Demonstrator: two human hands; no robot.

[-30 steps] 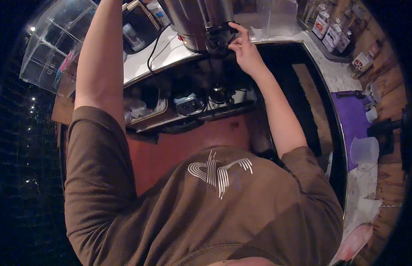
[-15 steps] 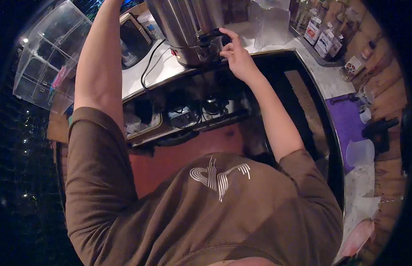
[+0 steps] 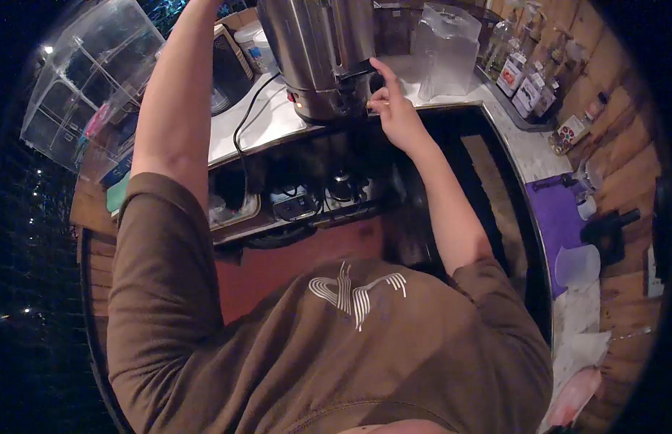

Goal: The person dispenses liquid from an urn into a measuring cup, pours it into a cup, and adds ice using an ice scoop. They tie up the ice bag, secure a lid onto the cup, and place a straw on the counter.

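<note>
A tall stainless steel urn [image 3: 296, 58] stands upright on the white counter, with a red switch and a small lit light at its base. On its front is a black tap lever [image 3: 355, 70]. My right hand [image 3: 395, 116] is beside the tap, index finger stretched up to the lever's end. Its other fingers are bent near the base of the urn, and I see no object held in them. My left arm reaches up past the urn's left side; my left hand is beyond the top edge of the view.
A clear plastic pitcher [image 3: 449, 54] stands right of the urn, near labelled pump bottles [image 3: 528, 90]. A purple mat [image 3: 549, 217] lies on the right counter beside a clear cup [image 3: 576, 266]. At the left is a clear display case [image 3: 83, 79]. A black cord [image 3: 242, 123] hangs over the counter edge.
The view has tilted slightly, so the urn and counter sit lower in it. My right index finger stays at the tap lever, and my left arm remains raised.
</note>
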